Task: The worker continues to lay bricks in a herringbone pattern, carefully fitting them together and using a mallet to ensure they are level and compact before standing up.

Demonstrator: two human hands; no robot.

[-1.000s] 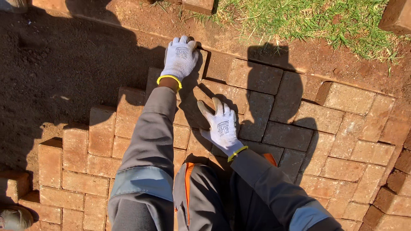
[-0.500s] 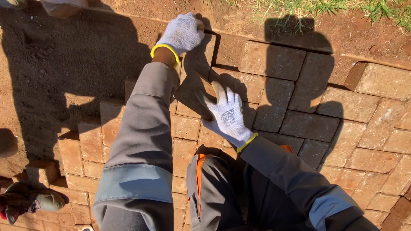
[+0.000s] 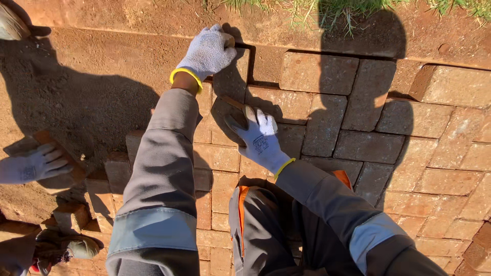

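Note:
My left hand (image 3: 208, 51), in a white knit glove with a yellow cuff, reaches to the far edge of the paving. Its fingers curl over the far end of a reddish paving brick (image 3: 232, 79) that lies at the border of the laid field, against the raised earth edge (image 3: 153, 18). My right hand (image 3: 260, 137), gloved the same way, rests flat with fingers spread on the laid bricks (image 3: 312, 138) just below. My grey sleeves and knees fill the lower middle.
Bare reddish sand bed (image 3: 76, 76) lies left of the paving. A co-worker's gloved hand (image 3: 30, 166) rests on a loose brick (image 3: 64, 171) at the left; a shoe (image 3: 69, 248) is below it. A tilted brick (image 3: 420, 82) stands at the right. Grass (image 3: 358, 7) runs along the top.
The view has closed in and shifted left. My left hand stays on the edge brick and my right hand stays flat. A co-worker's gloved hand has come into view at the left.

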